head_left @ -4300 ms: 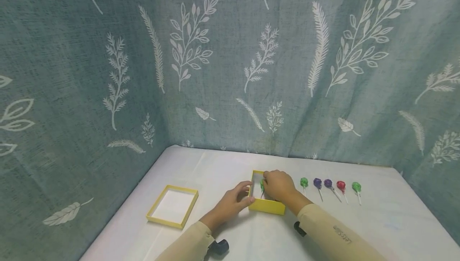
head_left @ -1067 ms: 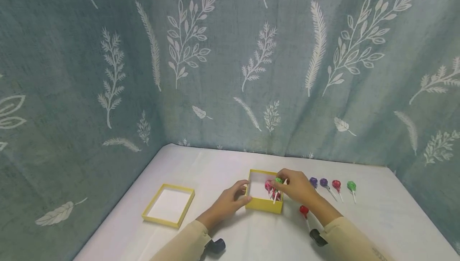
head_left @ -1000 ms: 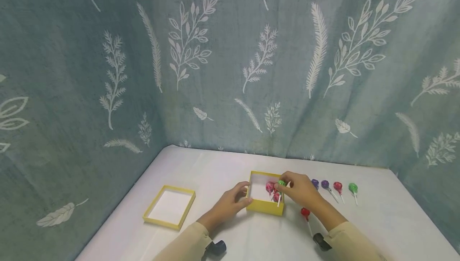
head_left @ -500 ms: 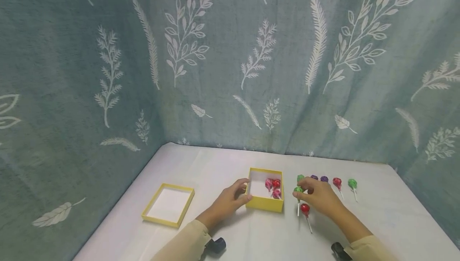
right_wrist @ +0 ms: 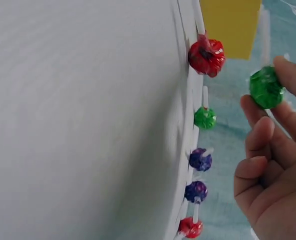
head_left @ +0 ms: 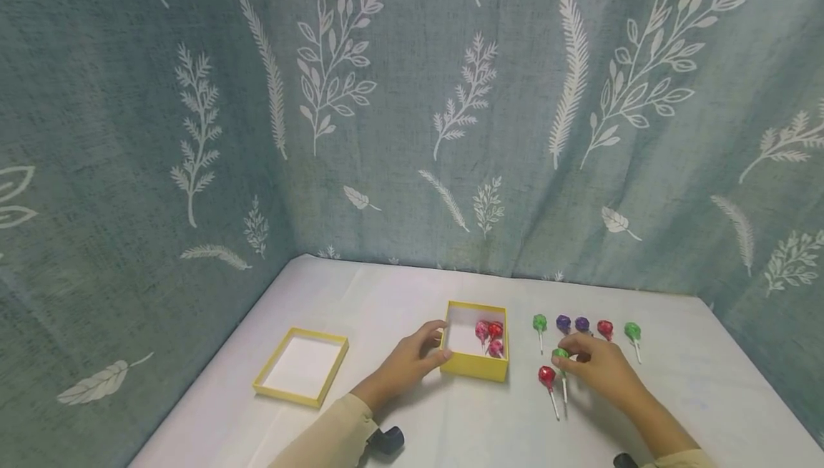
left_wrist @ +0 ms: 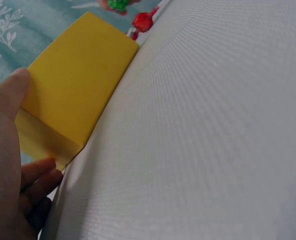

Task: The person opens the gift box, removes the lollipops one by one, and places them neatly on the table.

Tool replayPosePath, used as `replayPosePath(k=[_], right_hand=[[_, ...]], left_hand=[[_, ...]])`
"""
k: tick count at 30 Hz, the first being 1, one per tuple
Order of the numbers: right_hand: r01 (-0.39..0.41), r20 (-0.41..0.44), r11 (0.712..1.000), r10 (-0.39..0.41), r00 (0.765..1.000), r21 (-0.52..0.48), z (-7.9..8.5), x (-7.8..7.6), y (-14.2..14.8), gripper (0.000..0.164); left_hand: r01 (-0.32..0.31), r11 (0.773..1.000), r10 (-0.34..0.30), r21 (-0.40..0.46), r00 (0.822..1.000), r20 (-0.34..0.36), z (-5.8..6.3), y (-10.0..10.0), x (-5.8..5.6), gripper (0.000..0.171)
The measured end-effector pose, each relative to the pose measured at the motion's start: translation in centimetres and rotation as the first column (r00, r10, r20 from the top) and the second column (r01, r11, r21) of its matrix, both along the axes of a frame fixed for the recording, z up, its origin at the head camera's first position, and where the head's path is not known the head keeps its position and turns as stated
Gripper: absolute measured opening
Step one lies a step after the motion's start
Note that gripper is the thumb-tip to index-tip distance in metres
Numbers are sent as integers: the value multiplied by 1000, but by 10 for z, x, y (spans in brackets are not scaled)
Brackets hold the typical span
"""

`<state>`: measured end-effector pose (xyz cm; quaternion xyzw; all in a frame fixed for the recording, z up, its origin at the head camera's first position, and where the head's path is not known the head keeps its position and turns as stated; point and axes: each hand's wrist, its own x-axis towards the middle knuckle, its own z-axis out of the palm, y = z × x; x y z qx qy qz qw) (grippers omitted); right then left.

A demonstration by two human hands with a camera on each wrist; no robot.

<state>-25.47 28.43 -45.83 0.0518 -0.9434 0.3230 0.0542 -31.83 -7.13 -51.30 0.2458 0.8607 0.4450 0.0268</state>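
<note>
The yellow box (head_left: 475, 366) stands without its lid on the white table, with several red and pink lollipops (head_left: 495, 330) lying in its right part. My left hand (head_left: 409, 356) holds the box's near left corner; the left wrist view shows thumb and fingers against its yellow walls (left_wrist: 82, 75). My right hand (head_left: 601, 371) pinches a green lollipop (right_wrist: 266, 89) by its wrapped head, stick pointing down, above the table. Just left of it a red lollipop (head_left: 546, 376) lies on the table.
Behind the right hand lies a row of lollipops: green (head_left: 539, 323), two purple (head_left: 563, 323), red (head_left: 605, 328) and green (head_left: 633, 330). The box's shallow yellow lid (head_left: 300, 401) lies inside up at the left. A patterned blue-green curtain (head_left: 412, 132) encloses the table (head_left: 380, 289).
My right hand has lifted the green lollipop out of the box and moved right with it, past the red lollipop. My left hand has stayed at the box.
</note>
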Motion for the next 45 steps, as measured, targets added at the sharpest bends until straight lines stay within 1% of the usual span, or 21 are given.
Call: replayPosePath(k=[5, 10, 14, 18, 23, 25, 32, 37, 45], right_hand=[[9, 15, 1000, -9, 1000, -26, -3, 4, 9, 36], [22, 36, 998, -20, 999, -57, -8, 4, 15, 37], [44, 65, 995, -38, 997, -85, -11, 3, 19, 38], [59, 112, 990, -45, 993, -126, -15, 2, 23, 40], [61, 141, 983, -36, 989, -175, -21, 3, 26, 41], [59, 129, 985, -38, 991, -165, -23, 3, 28, 40], [49, 84, 997, -44, 996, -61, -28, 3, 30, 41], [56, 100, 997, -52, 994, -43, -30, 3, 29, 39], [64, 144, 998, -60, 988, -24, -33, 0, 31, 41]], left_hand=[[4, 1000, -4, 0, 1000, 1, 0, 0, -1, 56], [2, 1000, -2, -2, 1000, 2, -1, -1, -2, 59], [-2, 1000, 2, -4, 1000, 6, 0, -1, -2, 59], [-2, 1000, 2, -4, 1000, 3, 2, 0, -1, 59], [0, 1000, 0, -2, 1000, 3, 3, 0, -1, 59], [3, 1000, -3, 0, 1000, 2, 3, 0, -2, 58], [7, 1000, -7, 0, 1000, -13, 3, 0, -1, 58], [4, 1000, -4, -9, 1000, -5, 2, 0, -1, 59], [5, 1000, -4, -9, 1000, 8, 1, 1, 0, 59]])
